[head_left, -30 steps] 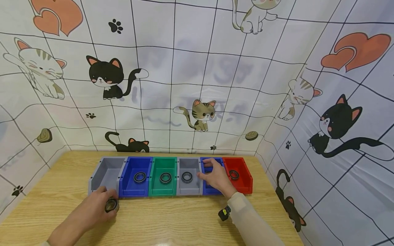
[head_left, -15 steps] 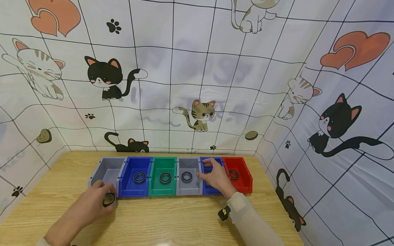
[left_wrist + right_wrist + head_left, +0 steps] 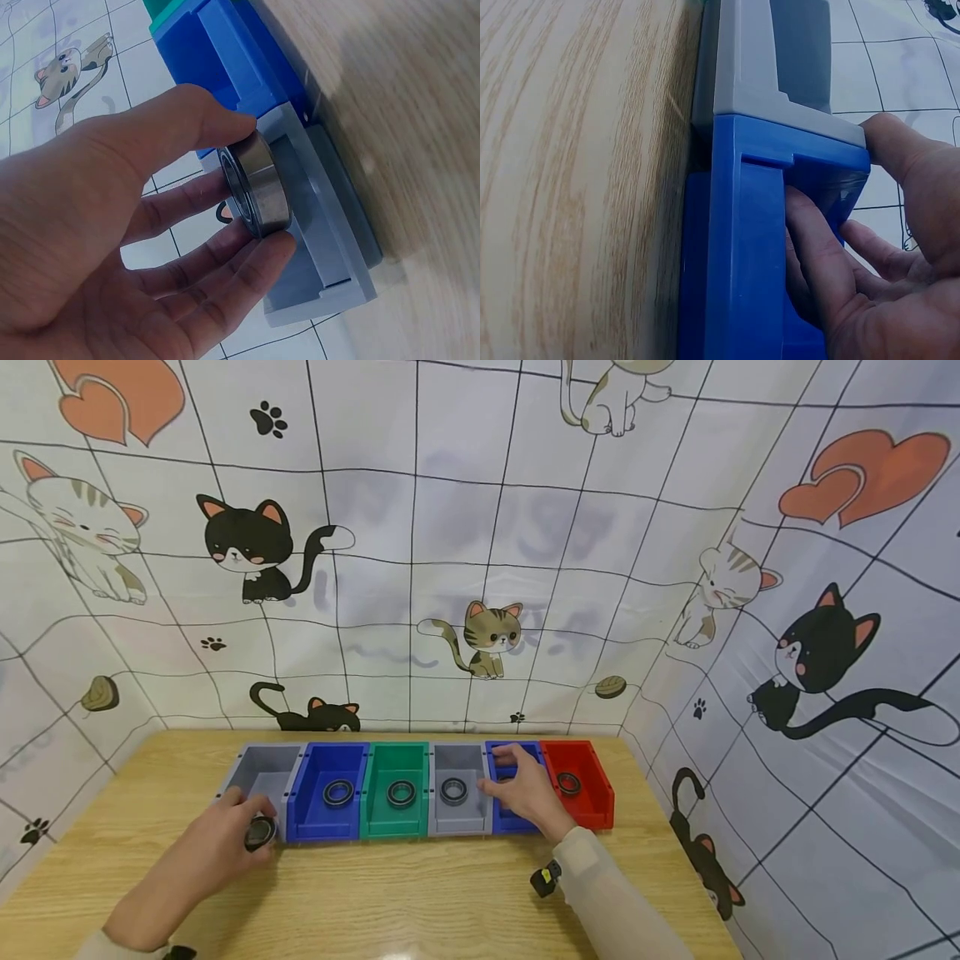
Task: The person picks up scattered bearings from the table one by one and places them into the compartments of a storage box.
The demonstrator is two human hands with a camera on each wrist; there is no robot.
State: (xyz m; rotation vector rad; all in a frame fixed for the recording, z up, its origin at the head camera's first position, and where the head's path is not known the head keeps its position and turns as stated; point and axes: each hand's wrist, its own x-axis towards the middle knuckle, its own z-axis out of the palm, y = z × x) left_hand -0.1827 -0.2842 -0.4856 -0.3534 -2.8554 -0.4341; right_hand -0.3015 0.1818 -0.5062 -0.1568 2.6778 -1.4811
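Observation:
My left hand [image 3: 217, 843] grips a steel ball bearing [image 3: 259, 184] between thumb and fingers, its ring tilted on edge. It is at the front of the far-left grey bin [image 3: 326, 202], whose visible inside holds no bearing. My right hand [image 3: 528, 789] is at the right-hand blue bin [image 3: 742, 247]. Its fingers reach inside and its thumb touches the rim beside the neighbouring grey bin [image 3: 742, 67]. Under this hand a bearing is mostly hidden; whether the fingertips touch it I cannot tell.
Between the hands, bearings lie flat in the left blue bin [image 3: 337, 793], the green bin [image 3: 401, 794] and the middle grey bin [image 3: 453, 792]. Another lies in the red bin [image 3: 568, 783] at the right end. The bins form a row on a wooden table [image 3: 405, 893] before a cat-print cloth [image 3: 405, 560].
My left hand has risen a little and moved forward and left with the bearing, toward the grey bin. The right hand stays where it was. The head view has shifted slightly.

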